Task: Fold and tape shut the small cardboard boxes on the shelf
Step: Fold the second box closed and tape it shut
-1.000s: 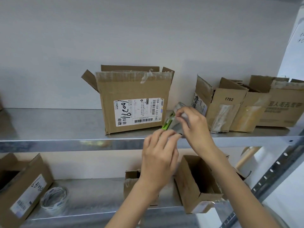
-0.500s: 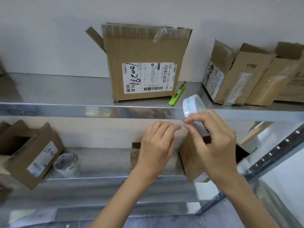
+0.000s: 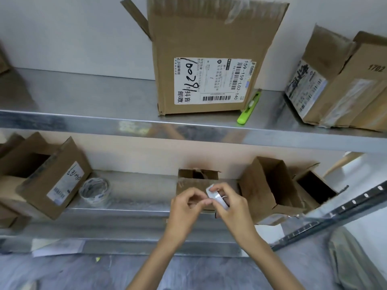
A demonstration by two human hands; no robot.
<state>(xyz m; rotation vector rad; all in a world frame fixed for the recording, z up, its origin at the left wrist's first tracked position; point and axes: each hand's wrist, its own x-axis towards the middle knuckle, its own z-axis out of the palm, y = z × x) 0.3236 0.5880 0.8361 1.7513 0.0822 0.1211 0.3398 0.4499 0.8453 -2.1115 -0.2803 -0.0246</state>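
- The small cardboard box [image 3: 198, 181] sits on the lower shelf [image 3: 136, 197], its top open and dark inside. It lies straight ahead of both my hands, just beyond my fingertips and partly hidden by them.
- Its long side runs left to right along the shelf, so by my reckoning a strip of tape has to cross it front to back.
- My right hand [image 3: 232, 204] curls around a small tape roll [image 3: 216, 196], holding it in front of the box.
- My left hand [image 3: 186, 204] pinches thumb to fingers at the roll's near edge, apparently on the loose end. The strip itself is too blurred to make out.
- Both hands hang about equally near the box, the left squarely before its front wall, the right toward its right corner.
- A larger open box [image 3: 268, 185] stands just right of the small one. Another labelled box [image 3: 46, 181] leans at far left, with a spare roll of tape [image 3: 95, 190] beside it.
- On the upper shelf [image 3: 83, 97] a tall labelled carton [image 3: 205, 59] stands with flaps up, a green box cutter [image 3: 249, 107] lying at its right corner.
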